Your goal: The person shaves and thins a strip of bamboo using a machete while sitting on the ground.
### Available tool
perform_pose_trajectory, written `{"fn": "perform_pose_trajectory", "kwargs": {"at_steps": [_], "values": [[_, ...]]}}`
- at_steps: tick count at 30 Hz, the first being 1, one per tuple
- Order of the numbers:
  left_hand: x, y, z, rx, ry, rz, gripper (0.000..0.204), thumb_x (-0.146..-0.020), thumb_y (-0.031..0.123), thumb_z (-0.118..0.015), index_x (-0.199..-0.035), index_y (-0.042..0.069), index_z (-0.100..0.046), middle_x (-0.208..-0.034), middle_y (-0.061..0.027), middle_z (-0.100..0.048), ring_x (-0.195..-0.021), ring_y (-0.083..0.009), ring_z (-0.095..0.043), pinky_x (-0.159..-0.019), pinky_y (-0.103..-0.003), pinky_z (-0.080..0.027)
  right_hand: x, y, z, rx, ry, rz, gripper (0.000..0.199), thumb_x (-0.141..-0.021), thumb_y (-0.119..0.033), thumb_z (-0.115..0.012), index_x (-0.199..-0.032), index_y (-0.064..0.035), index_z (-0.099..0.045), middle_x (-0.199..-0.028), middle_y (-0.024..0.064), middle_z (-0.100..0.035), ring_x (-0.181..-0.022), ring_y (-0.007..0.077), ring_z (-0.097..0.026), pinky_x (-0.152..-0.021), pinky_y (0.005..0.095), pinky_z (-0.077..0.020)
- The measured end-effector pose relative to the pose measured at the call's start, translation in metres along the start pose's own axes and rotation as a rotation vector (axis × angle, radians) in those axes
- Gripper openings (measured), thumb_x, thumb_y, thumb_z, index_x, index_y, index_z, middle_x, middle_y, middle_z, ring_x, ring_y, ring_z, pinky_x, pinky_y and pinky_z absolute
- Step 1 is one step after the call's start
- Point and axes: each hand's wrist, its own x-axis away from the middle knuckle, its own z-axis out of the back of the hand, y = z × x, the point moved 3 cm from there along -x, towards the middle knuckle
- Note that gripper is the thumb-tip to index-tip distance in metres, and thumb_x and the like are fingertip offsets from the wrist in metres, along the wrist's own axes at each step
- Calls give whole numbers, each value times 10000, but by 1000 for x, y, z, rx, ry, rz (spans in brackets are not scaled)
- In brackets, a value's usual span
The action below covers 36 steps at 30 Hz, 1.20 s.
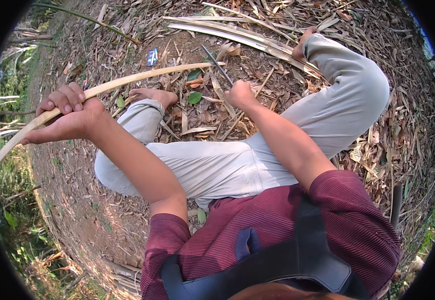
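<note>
A long, pale bamboo strip (137, 76) runs from the left rim to the ground ahead of me, curving in the picture. My left hand (67, 107) is closed around it, fingers curled over the top and thumb stretched along below. In my right hand (241, 95) is a knife; its handle is hidden in the fist. The narrow dark blade (217, 66) points forward and to the left. It crosses close to the strip's far end; whether they touch I cannot tell.
More split strips (232, 34) lie in a bundle ahead, beside my right foot (303, 44). A small blue packet (152, 57) lies on the leaf-littered soil near my left foot (155, 96). A green stem (87, 19) crosses the far left. Bushes (12, 200) border the left side.
</note>
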Motion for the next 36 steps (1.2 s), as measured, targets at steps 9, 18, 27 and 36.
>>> {"fn": "perform_pose_trajectory", "kwargs": {"at_steps": [9,18,27,36], "values": [[-5,-5,13,-24,70,59,633,-961,689,-393,-622,155,-414,-433,37,-262,-338,-77,-212,-349,-225,-157,-35,64,-7,26,-4,-91,279,-852,-184,-658,-979,61,-701,-1021,295,-680,-976,415,-677,-871,458,-547],[1,3,13,31,-43,67,628,-986,654,-358,-629,145,-450,-447,32,-264,-358,-84,-193,-375,-245,-157,36,-41,0,-225,-2,221,353,-812,-257,-687,-866,92,-696,-781,294,-675,-828,429,-688,-785,469,-556],[0,4,35,74,-53,96,656,-980,671,-325,-646,129,-479,-462,24,-289,-383,-91,-227,-400,-257,-183,11,-17,-17,-497,6,-152,376,-844,-278,-665,-693,66,-638,-605,151,-647,-496,247,-641,-524,388,-543],[60,57,119,193,28,-41,608,-960,669,-374,-697,124,-434,-484,30,-260,-394,-88,-204,-409,-252,-155,2,-42,-16,-1198,-149,-270,410,-872,-353,-754,-735,-18,-560,-606,35,-535,-441,124,-479,-393,299,-412]]}}
